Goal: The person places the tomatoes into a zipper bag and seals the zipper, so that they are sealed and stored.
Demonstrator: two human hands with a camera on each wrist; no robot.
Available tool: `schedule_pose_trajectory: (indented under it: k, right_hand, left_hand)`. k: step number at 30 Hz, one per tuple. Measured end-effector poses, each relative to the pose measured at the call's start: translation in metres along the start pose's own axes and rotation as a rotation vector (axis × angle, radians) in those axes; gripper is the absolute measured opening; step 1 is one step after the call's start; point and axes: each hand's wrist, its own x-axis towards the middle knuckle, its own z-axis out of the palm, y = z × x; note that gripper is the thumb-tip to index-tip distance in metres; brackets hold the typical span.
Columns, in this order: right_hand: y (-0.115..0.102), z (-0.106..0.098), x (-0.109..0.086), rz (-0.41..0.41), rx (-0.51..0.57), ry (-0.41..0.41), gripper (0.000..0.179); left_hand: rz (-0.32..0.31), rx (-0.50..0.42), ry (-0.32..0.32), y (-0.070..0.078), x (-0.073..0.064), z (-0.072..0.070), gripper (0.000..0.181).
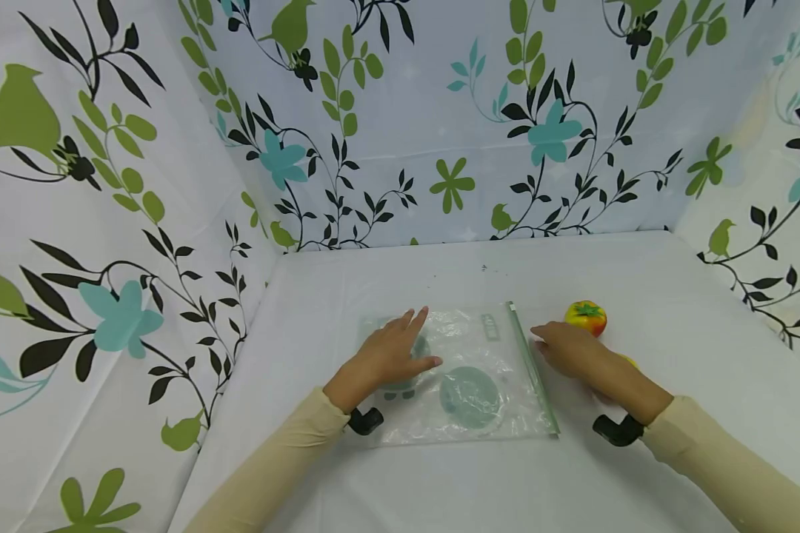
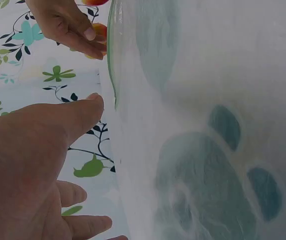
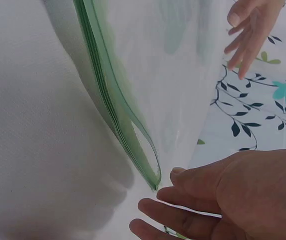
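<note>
A clear plastic zip bag (image 1: 433, 418) with a green seal strip (image 1: 532, 363) and pale teal printed shapes lies flat on the white table. Over its left part my left hand (image 1: 388, 355) hovers with fingers spread; in the left wrist view the same hand (image 2: 28, 165) holds nothing. My right hand (image 1: 563, 346) is just past the seal strip, beside a red and yellow tomato (image 1: 585, 317) with a green top. Seen from the right wrist, that hand (image 3: 222, 197) has loosely extended fingers near the end of the bag's green strip (image 3: 108, 95), with nothing in its grasp.
A second yellow item (image 1: 630, 360) peeks out from behind the right forearm, mostly hidden. The white table (image 1: 373, 274) is bordered at the back and sides by cloth (image 1: 400, 133) printed with leaves, birds and flowers.
</note>
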Motion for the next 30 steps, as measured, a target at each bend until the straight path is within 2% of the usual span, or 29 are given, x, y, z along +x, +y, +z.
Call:
schedule_pose_trajectory:
  k: [5,14,20,25,30]
  right_hand:
    - [0.004,0.001,-0.002,0.042,0.043,-0.031,0.037]
    - [0.003,0.005,-0.01,0.013,0.057,-0.057,0.042]
    - [0.003,0.01,-0.016,-0.023,-0.005,-0.044,0.047]
    - [0.005,0.009,-0.022,-0.043,-0.049,-0.043,0.048]
    - [0.006,0.008,-0.027,-0.075,-0.07,-0.025,0.047]
  left_hand:
    - [0.033,0.02,-0.009,0.01,0.004,0.004,0.095]
    - [0.082,0.043,-0.076,0.039,0.011,0.011,0.086]
    - [0.121,0.029,-0.131,0.055,0.012,0.023,0.079]
    - [0.151,0.043,-0.145,0.062,0.015,0.033,0.074]
    - [0.154,0.038,-0.148,0.066,0.017,0.04,0.073]
